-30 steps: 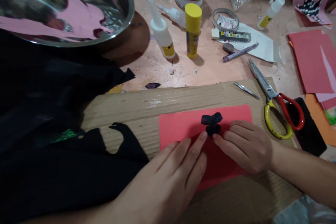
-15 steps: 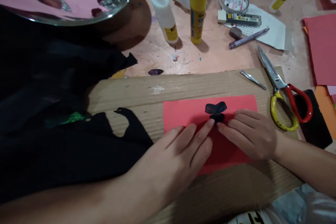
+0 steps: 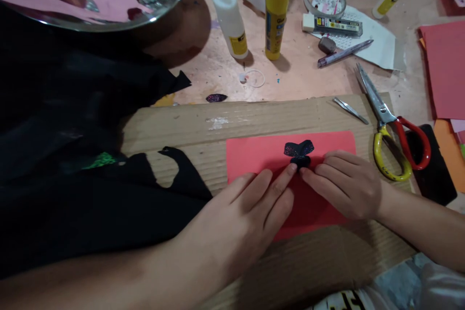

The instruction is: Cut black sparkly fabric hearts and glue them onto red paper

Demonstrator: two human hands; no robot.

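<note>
A small black, glitter-flecked petal cutout [image 3: 299, 148] lies near the upper middle of a red sheet of paper [image 3: 254, 152]; its lower part is dark and curved. At its lower left edge rests the index fingertip of my left hand [image 3: 259, 210], with the other fingers bent and close together. My right hand [image 3: 343, 186] is closed on the other side, its fingertips at the lower right edge of the same cutout. The fingertips of both hands nearly meet there. What lies under my right fingertips is hidden.
Cardboard [image 3: 174, 123] lies under the paper. Scissors [image 3: 385, 118] and tweezers [image 3: 350, 110] are at right. Behind stand a glue stick [image 3: 277, 14] and a glue bottle [image 3: 230, 24]. Black paper [image 3: 109, 208] and a metal bowl [image 3: 160, 12] occupy the left.
The view has shifted very slightly. Both hands keep their places at the black cutout, and nothing else has visibly moved.
</note>
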